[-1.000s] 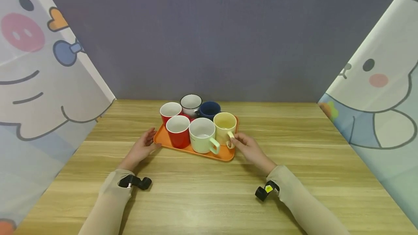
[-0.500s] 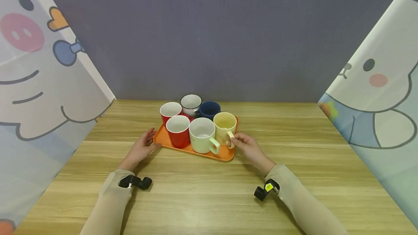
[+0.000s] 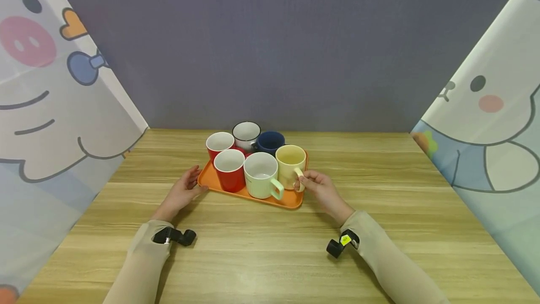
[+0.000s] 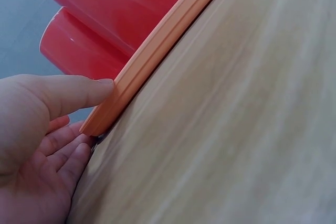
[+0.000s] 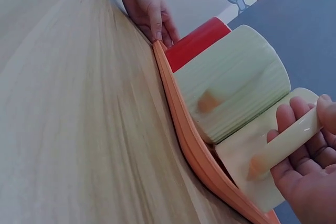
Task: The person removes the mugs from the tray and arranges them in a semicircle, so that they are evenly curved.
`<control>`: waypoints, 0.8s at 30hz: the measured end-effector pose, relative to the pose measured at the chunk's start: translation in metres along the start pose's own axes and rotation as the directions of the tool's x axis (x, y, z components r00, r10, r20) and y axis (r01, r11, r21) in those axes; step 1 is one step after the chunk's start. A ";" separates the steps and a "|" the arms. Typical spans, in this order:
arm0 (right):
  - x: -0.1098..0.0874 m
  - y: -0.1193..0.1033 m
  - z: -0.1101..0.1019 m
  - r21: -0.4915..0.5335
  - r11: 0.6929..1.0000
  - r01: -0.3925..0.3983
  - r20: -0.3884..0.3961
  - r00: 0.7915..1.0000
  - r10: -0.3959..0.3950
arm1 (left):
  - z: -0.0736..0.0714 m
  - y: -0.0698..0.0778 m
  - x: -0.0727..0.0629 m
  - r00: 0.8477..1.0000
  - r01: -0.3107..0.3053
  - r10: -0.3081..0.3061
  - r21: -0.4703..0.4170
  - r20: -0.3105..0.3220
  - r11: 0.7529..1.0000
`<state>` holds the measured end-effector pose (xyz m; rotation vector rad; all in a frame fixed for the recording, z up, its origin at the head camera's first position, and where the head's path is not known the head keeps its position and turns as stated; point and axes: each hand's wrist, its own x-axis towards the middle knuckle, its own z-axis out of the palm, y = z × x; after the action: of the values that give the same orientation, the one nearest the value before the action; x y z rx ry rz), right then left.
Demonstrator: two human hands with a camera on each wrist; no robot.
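Observation:
An orange tray (image 3: 213, 182) on the table carries several mugs. At its left corner is my left hand (image 3: 179, 196), thumb (image 4: 79, 92) on the rim and fingers curled round the corner from beneath. With my right hand (image 3: 325, 193) I grip the handle of the yellow mug (image 3: 286, 175), which stands upright at the tray's right end; fingers go through the handle, thumb (image 5: 326, 111) on top. Left of it stands a pale green mug (image 3: 258, 184), then a red mug (image 3: 232, 182) with a white inside.
Behind stand another red mug (image 3: 214, 154), a white mug (image 3: 244, 142) with a dark rim and a navy mug (image 3: 270, 147). The wooden table (image 3: 253, 252) meets a grey panel (image 3: 270, 60) at the back. Cartoon-printed sheets (image 3: 63, 130) flank both sides.
My right wrist has shifted slightly left and my fingers have closed further round the yellow mug's handle. The left hand, tray and other mugs look unmoved.

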<state>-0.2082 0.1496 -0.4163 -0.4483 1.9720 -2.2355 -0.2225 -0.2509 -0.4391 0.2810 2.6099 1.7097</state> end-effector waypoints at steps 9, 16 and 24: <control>0.001 -0.001 -0.002 0.096 0.993 0.063 0.007 0.998 -0.064 | 0.001 -0.001 0.001 1.000 0.000 0.000 -0.014 0.005 1.000; 0.002 -0.006 -0.006 0.109 0.984 0.140 -0.007 0.990 -0.141 | 0.001 0.000 0.000 1.000 0.000 0.000 -0.016 0.001 1.000; 0.002 -0.011 -0.015 0.138 0.974 0.182 -0.031 0.983 -0.179 | 0.000 0.002 -0.002 1.000 -0.002 0.002 -0.015 -0.003 1.000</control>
<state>-0.2137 0.1651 -0.4064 -0.6144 1.8334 -2.4754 -0.2206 -0.2505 -0.4369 0.2808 2.5984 1.7311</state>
